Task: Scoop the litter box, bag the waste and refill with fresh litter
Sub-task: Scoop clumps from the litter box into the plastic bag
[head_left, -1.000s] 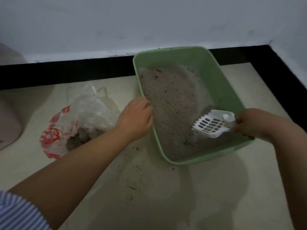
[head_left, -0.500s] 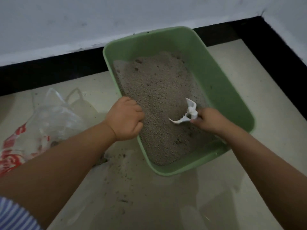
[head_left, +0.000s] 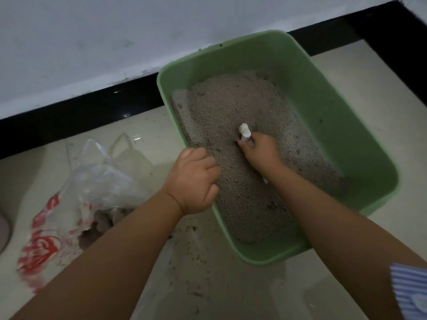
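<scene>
- The right hand (head_left: 261, 153) is closed round the handle of a white scoop (head_left: 245, 132), whose slotted head looks sunk in the litter (head_left: 231, 107) near the middle of the box; only a white stub shows above the fingers.
- The left hand (head_left: 196, 181) is curled over the near-left rim of the green litter box (head_left: 323, 107), gripping it as if to hold the box in place.
- The box sits on the tiled floor (head_left: 381, 65) with its far corner against the black skirting (head_left: 80, 112) and wall.
- The plastic bag (head_left: 97, 188), clear with red print, lies open on the floor just left of the box, dark clumps already inside.
- What could go wrong, I'd say: grains already dot the tiles between box and bag, and a full scoop carried over the left rim would add more if it tips or is shaken outside the box.
- The bag's mouth lies slack and low; a clump could miss it, since the hand that might hold it open is busy on the rim.
- A hard dig could shove the box if the left hand lets go.
- Room: open floor to the right and toward the person; wall behind. The way to the bag crosses the left forearm, so the lift must clear both rim and wrist.
</scene>
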